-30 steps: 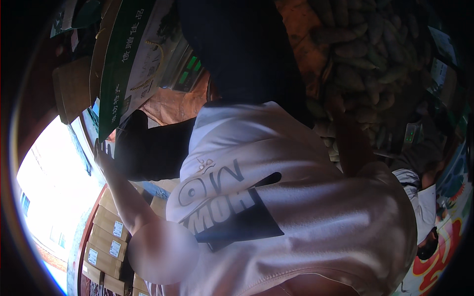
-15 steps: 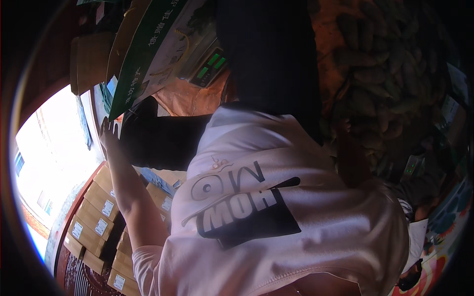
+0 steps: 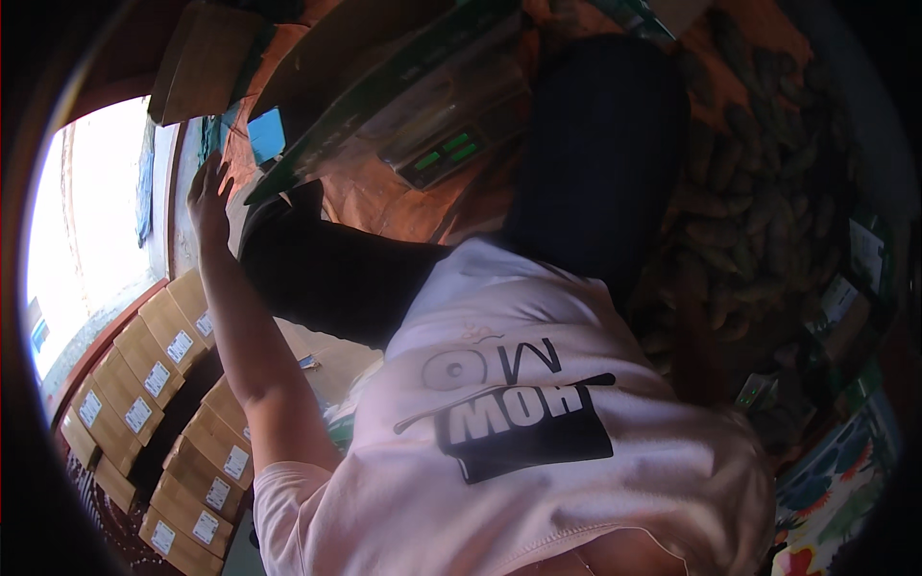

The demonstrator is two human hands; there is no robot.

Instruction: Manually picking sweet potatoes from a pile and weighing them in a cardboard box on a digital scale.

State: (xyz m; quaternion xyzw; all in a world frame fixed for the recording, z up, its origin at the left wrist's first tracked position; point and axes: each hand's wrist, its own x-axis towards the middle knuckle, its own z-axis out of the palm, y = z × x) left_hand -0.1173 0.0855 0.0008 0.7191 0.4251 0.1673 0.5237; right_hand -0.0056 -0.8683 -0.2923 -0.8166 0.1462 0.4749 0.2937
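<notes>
My left hand (image 3: pixel 209 200) is raised at the far left with its fingers apart, and nothing shows in it. It is just left of the lower corner of a green printed carton (image 3: pixel 360 106), beside a small light-blue piece (image 3: pixel 266 134) of unclear kind. In deep shadow on the right, my right hand (image 3: pixel 688 276) is at the near side of a heap of sweet potatoes (image 3: pixel 754 216). Its fingers are too dark to read, as is anything in them. A scale (image 3: pixel 447 163) with a lit green display lies behind the carton's edge.
Brown labelled boxes (image 3: pixel 158 370) stand in rows at the lower left, below a bright opening (image 3: pixel 96 211). Another open brown carton (image 3: pixel 206 62) is at the top left. My dark-trousered knees (image 3: pixel 600 144) are in the middle, over orange sheeting (image 3: pixel 379 206). More cartons (image 3: pixel 840 298) line the right.
The view has turned, so the carton and scale appear farther right. My left hand has moved up and is now apart from the carton's corner. My right hand stays by the heap.
</notes>
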